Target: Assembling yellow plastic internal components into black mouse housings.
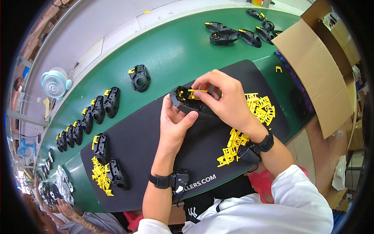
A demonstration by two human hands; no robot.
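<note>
My left hand (174, 121) holds a hollow black plastic shell (199, 108) from its left side, thumb along the near rim, opening facing up. Over the opening, the thumb and fingers of my right hand (228, 95) pinch a small yellow plastic clip (198, 90). It lies at the shell's inner edge; whether it is seated there I cannot tell. Beside my right wrist, a pile of yellow clips (261, 109) spreads over the black mat (140, 148). Another clip pile (101, 176) is at the mat's left end, next to two black shells (118, 174).
Black shells with yellow parts (112, 102) line the green table's (171, 50) left side; more shells (224, 36) lie at the far right. An open cardboard box (315, 74) borders the right end. A co-worker's tattooed arm (76, 216) is at lower left, near clear plastic bags (64, 183).
</note>
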